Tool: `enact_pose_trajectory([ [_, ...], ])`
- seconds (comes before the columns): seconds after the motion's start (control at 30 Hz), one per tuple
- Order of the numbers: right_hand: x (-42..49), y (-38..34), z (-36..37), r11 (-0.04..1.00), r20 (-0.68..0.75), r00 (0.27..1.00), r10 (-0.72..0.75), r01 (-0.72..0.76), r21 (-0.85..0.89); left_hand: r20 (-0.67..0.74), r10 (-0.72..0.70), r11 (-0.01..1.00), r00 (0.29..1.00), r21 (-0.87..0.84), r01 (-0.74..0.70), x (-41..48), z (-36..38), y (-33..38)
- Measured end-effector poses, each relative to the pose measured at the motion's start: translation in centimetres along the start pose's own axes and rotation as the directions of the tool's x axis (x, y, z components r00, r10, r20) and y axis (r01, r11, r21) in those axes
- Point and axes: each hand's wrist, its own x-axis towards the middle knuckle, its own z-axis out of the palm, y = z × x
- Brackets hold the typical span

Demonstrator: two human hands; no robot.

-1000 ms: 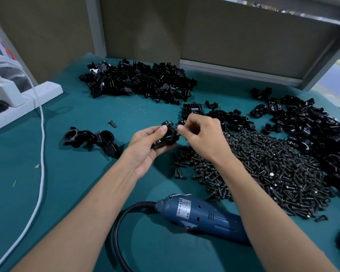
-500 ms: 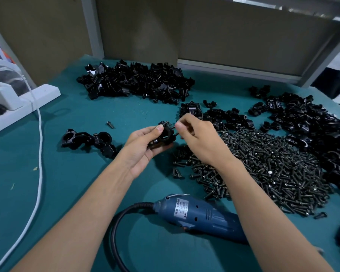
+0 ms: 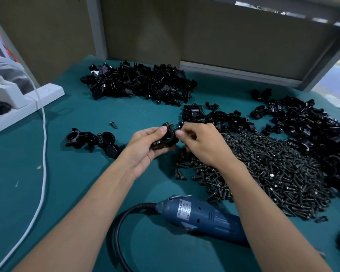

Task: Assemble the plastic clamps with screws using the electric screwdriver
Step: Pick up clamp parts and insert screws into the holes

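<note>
the black plastic clamp (image 3: 168, 137) sits above the teal cloth-like table (image 3: 77, 173), in the curled grip of the left hand (image 3: 145, 150). the right hand (image 3: 200, 144) pinches a small screw (image 3: 176, 128) at the clamp's top. right of the clamp spreads a heap (image 3: 263, 165) of dark glinting screws. nearer than the clamp lies the blue ribbed screwdriver (image 3: 202, 218). behind the clamp are glossy black piles (image 3: 137, 83). left of it are joined clamps (image 3: 90, 139) and a white cable (image 3: 44, 134). dull olive panels (image 3: 224, 36) stand at the back.
</note>
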Motion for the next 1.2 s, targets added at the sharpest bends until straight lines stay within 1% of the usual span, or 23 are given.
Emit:
enact_pose_trajectory([
  [0.07, -0.12, -0.01, -0.18, 1.000, -0.006, 1.000, 0.014, -0.014, 0.006, -0.002, 0.010, 1.000, 1.000, -0.010, -0.010, -0.02, -0.05, 0.04],
  [0.13, -0.17, 0.01, -0.28, 0.997, -0.009, 1.000, -0.010, 0.011, 0.080, -0.008, 0.017, 1.000, 1.000, -0.019, -0.018, 0.01, -0.19, 0.19],
  [0.17, -0.14, -0.06, -0.25, 0.995, -0.006, 0.999, -0.032, 0.033, 0.092, -0.010, 0.016, 1.000, 1.000, -0.012, -0.017, 0.01, -0.22, 0.21],
  [0.2, -0.11, -0.12, -0.17, 0.997, -0.003, 0.999, -0.050, 0.050, 0.066, -0.008, 0.015, 1.000, 1.000, 0.002, -0.015, -0.02, -0.23, 0.17],
  [0.27, 0.02, -0.25, 0.20, 0.998, 0.000, 0.999, -0.051, 0.051, -0.049, -0.002, 0.012, 0.999, 1.000, 0.036, -0.012, -0.06, -0.10, -0.08],
  [0.33, 0.19, -0.37, 0.51, 0.990, -0.007, 1.000, -0.017, 0.016, -0.140, 0.002, 0.009, 0.999, 1.000, 0.042, -0.010, -0.09, 0.07, -0.28],
  [0.4, 0.27, -0.52, 0.60, 0.983, -0.018, 0.999, 0.042, -0.044, -0.178, 0.012, 0.021, 0.999, 1.000, 0.033, -0.022, -0.10, 0.15, -0.32],
  [0.47, 0.18, -0.60, 0.42, 0.988, -0.044, 0.997, 0.069, -0.075, -0.134, 0.029, 0.031, 0.999, 0.999, 0.025, -0.032, -0.10, 0.15, -0.21],
  [0.57, -0.16, -0.30, -0.04, 1.000, -0.016, 1.000, 0.010, -0.011, -0.003, 0.021, 0.030, 0.999, 0.999, 0.017, -0.030, 0.01, 0.08, -0.18],
  [0.6, -0.20, -0.21, -0.09, 1.000, 0.006, 1.000, -0.010, 0.010, -0.011, 0.009, 0.031, 0.999, 0.999, 0.027, -0.031, 0.05, 0.07, -0.21],
  [0.67, -0.09, -0.06, 0.14, 0.996, 0.024, 1.000, -0.018, 0.020, -0.083, -0.010, 0.061, 0.995, 0.998, 0.079, -0.060, 0.08, 0.11, -0.33],
  [0.7, 0.01, -0.07, 0.34, 0.995, 0.018, 1.000, -0.005, 0.006, -0.100, -0.012, 0.092, 0.989, 0.996, 0.121, -0.090, 0.08, 0.13, -0.39],
  [0.73, 0.10, -0.10, 0.46, 0.996, 0.011, 1.000, 0.027, -0.026, -0.080, -0.006, 0.130, 0.978, 0.992, 0.164, -0.127, 0.07, 0.16, -0.43],
  [0.83, 0.17, 0.08, 0.33, 0.984, 0.020, 0.989, 0.146, -0.147, 0.103, 0.018, 0.189, 0.960, 0.982, 0.208, -0.188, 0.05, 0.27, -0.54],
  [0.87, 0.02, 0.14, 0.14, 0.980, 0.028, 0.989, 0.146, -0.148, 0.133, 0.013, 0.186, 0.961, 0.983, 0.205, -0.184, 0.10, 0.26, -0.54],
  [0.93, -0.27, 0.09, -0.14, 0.990, 0.038, 0.996, 0.075, -0.080, 0.119, -0.013, 0.174, 0.966, 0.985, 0.194, -0.168, 0.19, 0.18, -0.48],
  [0.97, -0.34, 0.03, -0.13, 0.995, 0.040, 0.998, 0.037, -0.041, 0.088, -0.022, 0.168, 0.969, 0.986, 0.185, -0.161, 0.20, 0.18, -0.46],
  [1.03, -0.22, -0.05, 0.10, 1.000, 0.029, 1.000, 0.009, -0.010, 0.016, -0.022, 0.160, 0.972, 0.987, 0.177, -0.153, 0.16, 0.16, -0.48],
  [1.1, -0.01, -0.17, 0.24, 0.998, 0.023, 0.998, 0.064, -0.064, 0.021, -0.009, 0.158, 0.971, 0.987, 0.183, -0.153, 0.11, 0.16, -0.49],
  [1.17, 0.01, -0.07, 0.09, 0.988, 0.021, 0.992, 0.125, -0.126, 0.085, 0.000, 0.152, 0.973, 0.988, 0.178, -0.150, 0.11, 0.17, -0.43],
  [1.2, -0.05, -0.02, -0.01, 0.988, 0.014, 0.993, 0.117, -0.118, 0.101, -0.001, 0.149, 0.974, 0.989, 0.172, -0.146, 0.15, 0.15, -0.40],
])
